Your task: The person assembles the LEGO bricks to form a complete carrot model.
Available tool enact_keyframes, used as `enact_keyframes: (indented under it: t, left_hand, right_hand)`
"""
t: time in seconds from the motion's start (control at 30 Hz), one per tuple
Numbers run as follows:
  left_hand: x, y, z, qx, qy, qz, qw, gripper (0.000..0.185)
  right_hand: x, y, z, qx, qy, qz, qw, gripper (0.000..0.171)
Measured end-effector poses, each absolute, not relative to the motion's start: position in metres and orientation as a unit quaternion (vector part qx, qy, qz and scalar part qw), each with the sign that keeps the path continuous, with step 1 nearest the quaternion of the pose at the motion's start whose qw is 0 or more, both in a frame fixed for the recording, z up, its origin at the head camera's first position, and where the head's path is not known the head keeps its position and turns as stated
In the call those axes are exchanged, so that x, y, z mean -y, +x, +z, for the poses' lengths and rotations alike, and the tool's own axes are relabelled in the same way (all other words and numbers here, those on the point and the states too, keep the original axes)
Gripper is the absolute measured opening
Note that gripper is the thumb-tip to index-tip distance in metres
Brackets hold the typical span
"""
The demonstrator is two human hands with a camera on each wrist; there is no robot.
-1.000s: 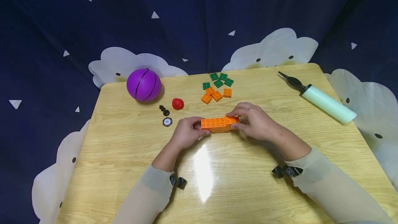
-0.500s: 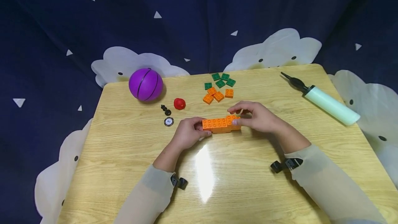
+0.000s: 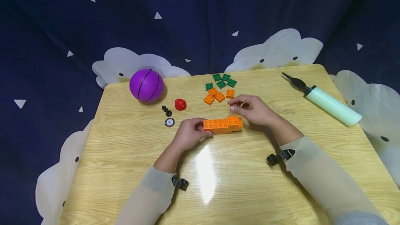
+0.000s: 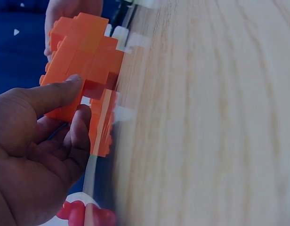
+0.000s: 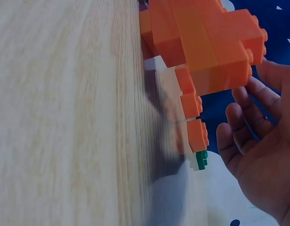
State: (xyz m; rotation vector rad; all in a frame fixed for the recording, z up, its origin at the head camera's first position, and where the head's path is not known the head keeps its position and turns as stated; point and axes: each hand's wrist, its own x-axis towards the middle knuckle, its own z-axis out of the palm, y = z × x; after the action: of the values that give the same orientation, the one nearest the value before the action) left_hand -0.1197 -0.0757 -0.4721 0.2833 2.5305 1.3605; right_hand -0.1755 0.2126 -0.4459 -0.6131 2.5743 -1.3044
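Observation:
An orange brick bar [image 3: 222, 125] lies on the wooden table [image 3: 218, 183], with a flat orange plate stacked on its right end. My left hand [image 3: 189, 134] pinches the bar's left end between thumb and fingers; the left wrist view shows the bar [image 4: 81, 66] held that way. My right hand [image 3: 251, 108] hovers just behind the bar's right end, fingers loosely bent, holding nothing. In the right wrist view the bar [image 5: 206, 42] is apart from the fingers [image 5: 248, 117]. Loose orange plates [image 3: 218, 96] and green plates [image 3: 221, 81] lie behind it.
A purple ball [image 3: 146, 85] sits at the back left. A red cap [image 3: 180, 104], small black parts [image 3: 166, 110] and a round disc [image 3: 169, 122] lie left of the bar. A pale green hand pump [image 3: 328, 101] lies at the right. Dark cloth surrounds the table.
My right hand has let go of the bar's right end and drawn back toward the loose plates. The left hand and the bar have stayed put.

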Motion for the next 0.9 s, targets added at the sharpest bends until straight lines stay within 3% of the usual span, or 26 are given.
enact_keyframes:
  t: [0.43,0.9]
  left_hand:
    - [0.077,-0.121,-0.473,-0.866,0.103,0.473,0.123,0.051]
    - [0.074,-0.123,-0.475,-0.865,0.096,0.477,0.120,0.054]
  right_hand:
    - [-0.203,-0.198,-0.458,-0.895,-0.162,-0.412,0.051,0.033]
    - [-0.198,-0.226,-0.470,-0.925,-0.172,-0.339,0.002,0.047]
